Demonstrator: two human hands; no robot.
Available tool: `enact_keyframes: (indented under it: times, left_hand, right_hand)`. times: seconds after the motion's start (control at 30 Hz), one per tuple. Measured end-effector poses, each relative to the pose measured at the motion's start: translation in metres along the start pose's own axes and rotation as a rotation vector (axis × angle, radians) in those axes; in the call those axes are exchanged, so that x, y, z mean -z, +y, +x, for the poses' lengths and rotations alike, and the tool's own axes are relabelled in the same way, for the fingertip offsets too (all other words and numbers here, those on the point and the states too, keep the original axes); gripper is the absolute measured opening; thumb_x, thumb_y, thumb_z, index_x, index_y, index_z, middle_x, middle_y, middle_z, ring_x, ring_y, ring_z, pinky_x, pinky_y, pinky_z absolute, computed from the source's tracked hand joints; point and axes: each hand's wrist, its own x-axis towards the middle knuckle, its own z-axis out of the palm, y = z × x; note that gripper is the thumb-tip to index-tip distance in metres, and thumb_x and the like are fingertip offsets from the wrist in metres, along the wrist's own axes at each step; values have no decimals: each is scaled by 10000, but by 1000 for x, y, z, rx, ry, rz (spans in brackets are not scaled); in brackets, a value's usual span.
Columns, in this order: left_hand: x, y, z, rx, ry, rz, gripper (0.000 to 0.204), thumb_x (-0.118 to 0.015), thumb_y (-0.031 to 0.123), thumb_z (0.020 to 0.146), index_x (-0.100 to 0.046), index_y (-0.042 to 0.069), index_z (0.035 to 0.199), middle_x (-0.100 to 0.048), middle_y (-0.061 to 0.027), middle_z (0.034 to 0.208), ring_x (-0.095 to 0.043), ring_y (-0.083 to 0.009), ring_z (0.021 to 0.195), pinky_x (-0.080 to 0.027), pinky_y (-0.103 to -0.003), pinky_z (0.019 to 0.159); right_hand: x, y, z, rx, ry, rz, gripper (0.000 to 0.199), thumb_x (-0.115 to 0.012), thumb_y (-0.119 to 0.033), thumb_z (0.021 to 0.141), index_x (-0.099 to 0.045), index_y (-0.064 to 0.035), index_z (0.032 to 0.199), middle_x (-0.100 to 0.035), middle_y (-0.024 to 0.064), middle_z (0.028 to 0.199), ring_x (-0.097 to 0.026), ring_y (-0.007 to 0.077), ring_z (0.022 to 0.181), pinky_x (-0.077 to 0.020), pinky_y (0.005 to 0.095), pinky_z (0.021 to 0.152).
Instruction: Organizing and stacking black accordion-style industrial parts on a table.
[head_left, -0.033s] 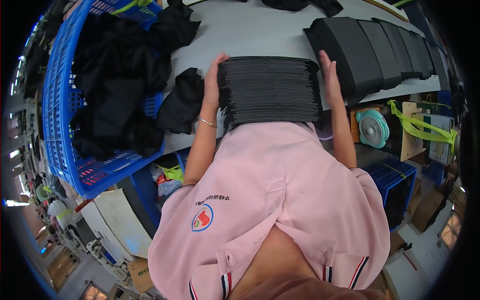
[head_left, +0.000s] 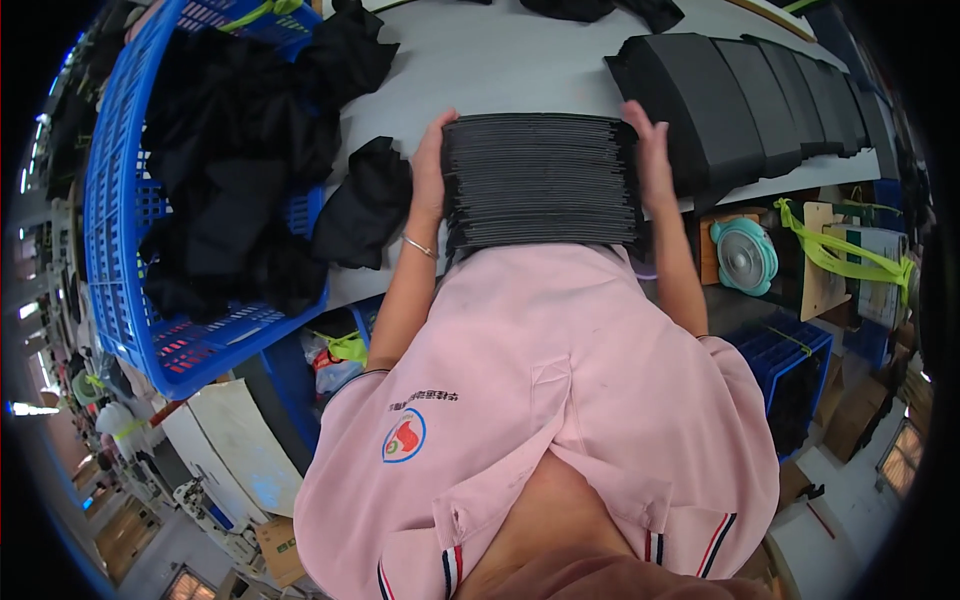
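Both hands flank the stack of black sheets (head_left: 542,180) with fingers extended and not wrapped around anything: the left hand (head_left: 428,168) lies along its left side, fingertips at the far left corner, and the right hand (head_left: 652,165) stands at its right side, fingers spread a little near the far right corner. Neither hand closes on a single sheet; whether the right palm presses or only rests close by is hard to tell. The stack sits on the table (head_left: 490,65) straight in front of the person, its near end up against or just beside the pink shirt (head_left: 530,320). Its many thin layers show as edges, fairly even along the left and more ragged along the right. The sheets look thin and bendable, probably soft one by one but firm and fairly heavy together, and likely to slide over one another if squeezed unevenly. Flat palms on both sides, low enough to catch the bottom layers, seem the safest hold; pinching the top alone would probably fan it out. Just beside the left hand lies a loose black cloth (head_left: 362,205), and beyond it a blue basket (head_left: 120,200) holds more dark cloth (head_left: 235,190). Past the right hand, more dark stacks (head_left: 690,110) lean in an overlapping row.
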Motion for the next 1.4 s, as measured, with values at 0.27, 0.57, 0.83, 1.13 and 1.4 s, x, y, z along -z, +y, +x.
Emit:
enact_keyframes:
  times: [0.27, 0.57, 0.83, 1.13, 1.4]
  left_hand:
    - [9, 15, -18, 10, 251, 290, 423, -697, 297, 991, -671, -24, 1266, -680, -103, 1198, -592, -193, 1114, -441, -311, 1008]
    - [-45, 37, 15, -560, -210, 1305, 739, -638, 581, 946, -531, 80, 1478, -564, -146, 1470, -490, -328, 1377, -254, -584, 1182]
    - [-64, 41, -13, -582, -331, 1332, 878, -639, 644, 908, -478, 19, 1503, -536, -173, 1470, -516, -332, 1293, -324, -526, 1121]
    - [-54, 51, -29, -624, -683, 1354, 1436, -666, 920, 576, -285, 1, 1612, -232, -321, 1647, -159, -484, 1554, -110, -735, 1180]
    - [-56, 52, -26, -583, -655, 1343, 1468, -719, 884, 524, -229, 83, 1652, -206, -283, 1678, -134, -452, 1575, -64, -685, 1217]
  right_hand:
    - [-27, -4, -6, -268, -228, -151, 704, -400, -575, 1091, -545, 6, 1461, -607, 144, 1381, -537, 232, 1299, -355, 314, 1143]
    - [-45, -56, -44, 569, -38, -997, 624, -490, -469, 1071, -457, -40, 1522, -402, 178, 1618, -352, 338, 1514, -200, 499, 1253]
    - [-51, -79, -87, 628, -45, -1225, 786, -611, -507, 980, -363, -72, 1586, -345, 142, 1657, -297, 297, 1549, -156, 552, 1258]
    - [-10, -82, -119, 381, 51, -822, 532, -611, -224, 1013, -494, -39, 1497, -446, 165, 1588, -432, 324, 1461, -312, 423, 1209]
    - [7, -59, -184, 461, 31, -941, 184, -712, -21, 915, -736, -1, 1097, -656, 114, 967, -667, 243, 852, -528, 326, 726]
